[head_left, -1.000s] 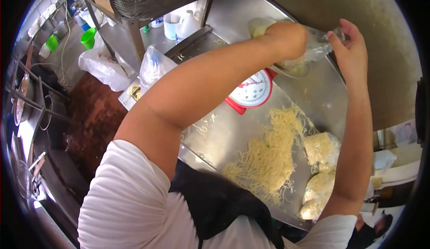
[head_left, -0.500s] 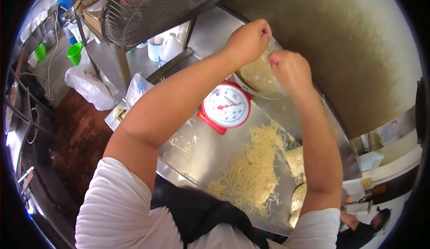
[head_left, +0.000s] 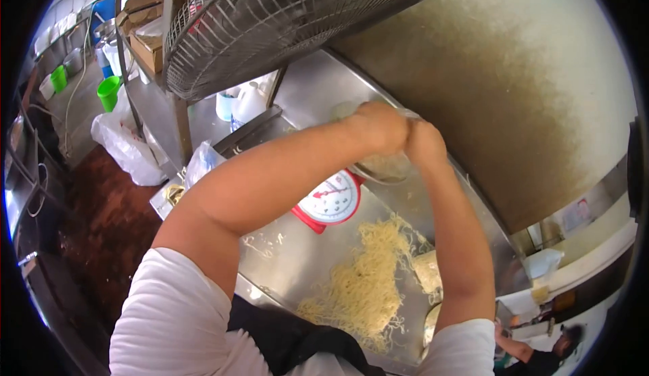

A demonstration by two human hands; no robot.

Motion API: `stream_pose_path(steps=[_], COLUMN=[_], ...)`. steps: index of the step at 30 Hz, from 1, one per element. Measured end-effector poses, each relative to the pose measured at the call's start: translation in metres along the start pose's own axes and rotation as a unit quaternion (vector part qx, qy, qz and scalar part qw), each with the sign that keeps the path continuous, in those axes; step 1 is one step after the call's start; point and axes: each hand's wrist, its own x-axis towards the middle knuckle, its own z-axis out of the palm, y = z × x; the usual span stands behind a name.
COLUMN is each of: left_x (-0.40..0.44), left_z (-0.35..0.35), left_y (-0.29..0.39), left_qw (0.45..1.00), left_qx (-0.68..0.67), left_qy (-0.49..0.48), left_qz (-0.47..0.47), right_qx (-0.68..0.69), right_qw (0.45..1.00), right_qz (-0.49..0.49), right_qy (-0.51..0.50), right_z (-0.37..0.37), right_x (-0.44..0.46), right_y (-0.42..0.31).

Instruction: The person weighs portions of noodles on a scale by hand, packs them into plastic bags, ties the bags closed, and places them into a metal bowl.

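Note:
My left hand [head_left: 382, 127] and my right hand [head_left: 426, 141] are together above the pan of a kitchen scale, fingers closed. They grip the top of a clear plastic bag [head_left: 387, 165] with pale contents. The bag rests on the pan, and its upper part is mostly hidden by my hands. Below the pan, the red scale [head_left: 331, 197] shows its white dial, partly covered by my left forearm. A loose heap of yellow noodles [head_left: 368, 281] spreads over the metal table [head_left: 284, 274] nearer my body.
Filled clear bags [head_left: 427, 272] lie by my right forearm. A large caged fan [head_left: 291, 24] hangs close above the back of the table. The stained wall [head_left: 487, 106] rises along the far right. Another person [head_left: 541, 352] is at lower right.
My hands, apart at the bag's top before, have come together and lower. The view has shifted, so the fan shows more and the scale and noodles sit further left and lower.

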Motion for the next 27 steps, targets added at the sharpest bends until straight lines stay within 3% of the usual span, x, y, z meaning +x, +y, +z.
stream_pose_path(steps=[1,4,5,7,10,12,13,15,19,22,25,27], left_x=[0.003,0.016,0.020,0.028,0.061,0.062,0.061,0.061,0.069,0.073,0.087,0.080], left_z=[-0.001,0.001,0.004,0.011,0.033,0.034,0.030,0.030,0.027,0.013,-0.001,-0.024], left_y=[-0.006,-0.016,-0.015,-0.012,-0.008,-0.010,-0.011,-0.015,-0.014,-0.003,0.015,0.032], left_qw=[0.995,0.993,0.995,0.951,0.903,0.909,0.910,0.895,0.875,0.851,0.742,0.680], left_qx=[0.072,0.050,-0.036,-0.210,-0.345,-0.368,-0.377,-0.397,-0.382,-0.411,-0.568,-0.666], left_qy=[-0.062,-0.029,0.060,0.226,0.254,0.191,0.160,0.195,0.284,0.317,0.356,0.304], left_qz=[-0.028,-0.104,-0.077,-0.016,0.026,-0.034,-0.062,-0.065,-0.087,-0.074,0.005,-0.035], right_qx=[-0.066,-0.029,-0.017,0.026,0.092,0.116,0.154,0.229,0.232,0.334,0.498,0.470], right_qw=[0.997,0.999,0.997,0.994,0.985,0.980,0.976,0.961,0.958,0.912,0.823,0.838], right_qz=[0.016,0.028,-0.012,0.021,0.070,0.105,0.118,0.147,0.165,0.234,0.265,0.265], right_qy=[-0.028,0.023,0.077,0.104,0.126,0.127,0.103,0.055,-0.033,-0.055,-0.059,-0.081], right_z=[-0.021,-0.057,-0.062,-0.078,-0.095,-0.100,-0.098,-0.086,-0.066,-0.070,-0.061,-0.053], right_x=[0.001,0.005,0.008,0.015,0.022,0.023,0.022,0.016,0.006,0.007,0.017,0.014], right_y=[-0.009,-0.011,-0.005,-0.010,-0.023,-0.026,-0.022,-0.011,0.002,-0.017,-0.017,-0.024])
